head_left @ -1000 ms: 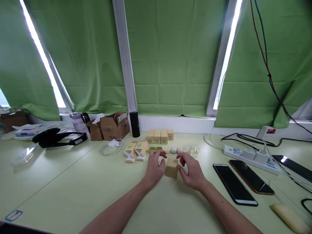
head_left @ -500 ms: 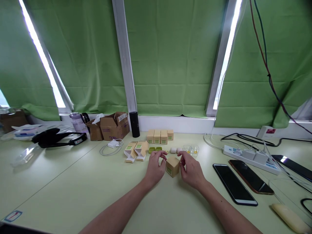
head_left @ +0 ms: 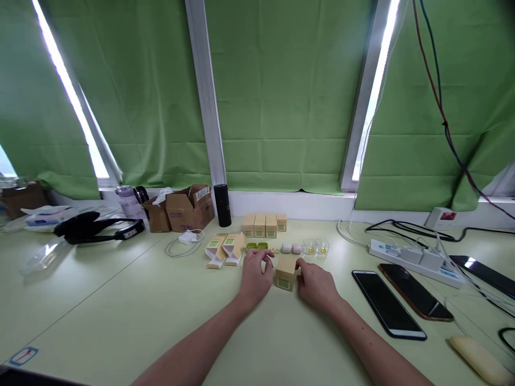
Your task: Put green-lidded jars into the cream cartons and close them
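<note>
A small tan cardboard box (head_left: 285, 273) with a green-and-white label on its front stands on the table between my hands. My left hand (head_left: 256, 276) is just left of it, fingers loosely bent and apart, holding nothing. On the box's right side, the index fingertip of my right hand (head_left: 316, 283) is at the upper edge; the other fingers are partly folded and the thumb is lower. Behind lie two green square cups (head_left: 256, 245), small yellow pieces (head_left: 274, 250), two pale pink round pieces (head_left: 292, 248) and two clear cups (head_left: 316, 246) with yellow inside.
Two opened tan boxes (head_left: 225, 249) lie left of the green cups. Several closed boxes (head_left: 264, 225) stand in a row behind. Phones (head_left: 388, 304) and a power strip (head_left: 416, 262) are at right. A black cylinder (head_left: 222, 205) and brown cartons (head_left: 189, 208) stand at the back.
The tan box has turned so that its labelled face points toward me. My right hand's fingers have drawn in, and the left hand has hardly moved.
</note>
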Demonstrator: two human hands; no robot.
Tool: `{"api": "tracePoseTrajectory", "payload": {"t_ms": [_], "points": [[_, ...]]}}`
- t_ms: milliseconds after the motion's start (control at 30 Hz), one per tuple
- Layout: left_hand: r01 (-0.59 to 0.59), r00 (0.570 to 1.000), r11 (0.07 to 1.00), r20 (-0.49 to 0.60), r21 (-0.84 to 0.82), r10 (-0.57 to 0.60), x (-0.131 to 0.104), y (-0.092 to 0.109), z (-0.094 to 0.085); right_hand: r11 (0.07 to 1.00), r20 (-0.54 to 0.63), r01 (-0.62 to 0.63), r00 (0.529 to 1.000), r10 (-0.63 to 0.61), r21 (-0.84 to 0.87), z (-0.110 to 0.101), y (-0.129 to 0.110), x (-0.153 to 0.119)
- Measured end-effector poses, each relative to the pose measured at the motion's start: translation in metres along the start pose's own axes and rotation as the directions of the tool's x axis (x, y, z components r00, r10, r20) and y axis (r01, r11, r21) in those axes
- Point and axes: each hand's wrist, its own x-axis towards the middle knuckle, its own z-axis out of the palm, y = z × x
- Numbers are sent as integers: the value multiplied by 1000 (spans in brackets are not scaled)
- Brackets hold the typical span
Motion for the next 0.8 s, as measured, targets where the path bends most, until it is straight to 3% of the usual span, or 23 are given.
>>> {"api": "tracePoseTrajectory", "payload": {"t_ms": [100,233,367,600,700,800], "points": [[-55,998,998,27,21,54,-1,3,-2,1000,-4,14,1000,-14,-3,0,-2,-1],[-174,967,984,193,30,165,-3,14,-7,1000,-17,18,1000,-18,-4,0,-3,-2],[-280,903,956,362,82,233,0,26,-12,1000,-30,21,999,-21,-4,0,-3,-2],[-431,769,881,591,198,243,14,44,-17,1000,-36,25,999,-25,-5,-1,-3,-3],[-508,705,828,666,236,242,24,48,-17,1000,-41,27,999,-28,-7,-1,-3,-3],[-534,683,809,690,247,240,38,50,-18,1000,-38,25,999,-25,-11,-1,-4,-3]]}}
